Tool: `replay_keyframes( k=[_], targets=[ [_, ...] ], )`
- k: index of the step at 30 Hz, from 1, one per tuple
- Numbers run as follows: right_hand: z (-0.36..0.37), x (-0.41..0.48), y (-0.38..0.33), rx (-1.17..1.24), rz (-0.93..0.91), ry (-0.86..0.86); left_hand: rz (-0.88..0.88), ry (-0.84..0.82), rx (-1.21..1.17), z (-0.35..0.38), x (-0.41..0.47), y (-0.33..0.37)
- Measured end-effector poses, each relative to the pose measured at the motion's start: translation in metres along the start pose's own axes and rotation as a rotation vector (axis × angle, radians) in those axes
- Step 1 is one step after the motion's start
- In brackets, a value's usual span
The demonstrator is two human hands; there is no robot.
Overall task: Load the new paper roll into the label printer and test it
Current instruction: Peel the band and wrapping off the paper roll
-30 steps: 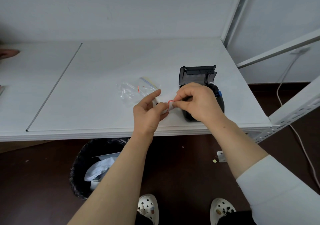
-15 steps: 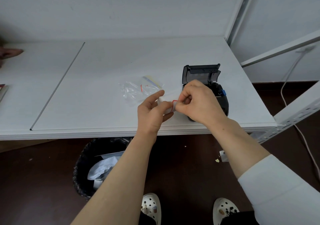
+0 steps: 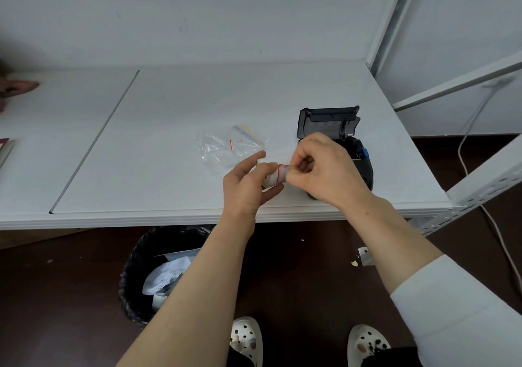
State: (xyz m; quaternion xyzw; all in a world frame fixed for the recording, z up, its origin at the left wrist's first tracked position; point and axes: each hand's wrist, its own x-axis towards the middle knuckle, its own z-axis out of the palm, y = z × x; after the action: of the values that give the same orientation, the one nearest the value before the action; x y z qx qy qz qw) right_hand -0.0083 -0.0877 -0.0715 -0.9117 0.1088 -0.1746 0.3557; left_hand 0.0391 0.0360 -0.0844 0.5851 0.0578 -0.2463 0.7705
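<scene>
A small white paper roll with a red-edged sticker sits between my two hands, just above the table's front edge. My left hand grips the roll from the left. My right hand pinches the red-edged tab at the roll's right end. Behind my right hand stands the black label printer with its lid flipped up and a blue latch on its right side; the hand hides much of its body.
An empty clear plastic bag lies left of the printer on the white table. A bin with a black liner stands under the table. A white shelf frame rises at the right. Someone else's hand shows at the far left.
Both hands stay on the roll in nearly the same place. My right fingers have shifted on the red-edged tab, and more of the roll's white surface shows.
</scene>
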Motion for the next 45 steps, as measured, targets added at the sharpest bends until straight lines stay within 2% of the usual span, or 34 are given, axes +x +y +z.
replay_keyframes(
  k=[6, 10, 13, 24, 29, 34, 45],
  targets=[
    [-0.0017, 0.0014, 0.0007, 0.102, 0.023, -0.035, -0.007, 0.031, -0.037, -0.0011, 0.0032, 0.0006],
    [-0.0014, 0.0034, 0.0042, -0.008, -0.04, -0.043, 0.001, 0.025, -0.029, -0.0018, 0.0037, 0.0004],
    [-0.0013, 0.0037, 0.0051, 0.005, -0.082, 0.008, -0.003, 0.035, -0.011, -0.0023, 0.0038, -0.0001],
    [0.0001, 0.0035, 0.0024, 0.06, -0.088, -0.003, -0.002, 0.043, -0.034, -0.0031, 0.0064, -0.0024],
    [-0.0014, 0.0047, 0.0013, 0.107, -0.032, 0.036, -0.007, -0.07, -0.054, -0.0047, 0.0068, -0.0021],
    [-0.004, 0.0049, -0.0002, 0.09, 0.008, 0.044, 0.047, -0.174, 0.084, -0.0078, 0.007, -0.0018],
    [-0.0007, 0.0055, -0.0008, 0.141, 0.063, 0.023, 0.099, -0.044, 0.157, -0.0058, 0.0043, -0.0026]
  ],
)
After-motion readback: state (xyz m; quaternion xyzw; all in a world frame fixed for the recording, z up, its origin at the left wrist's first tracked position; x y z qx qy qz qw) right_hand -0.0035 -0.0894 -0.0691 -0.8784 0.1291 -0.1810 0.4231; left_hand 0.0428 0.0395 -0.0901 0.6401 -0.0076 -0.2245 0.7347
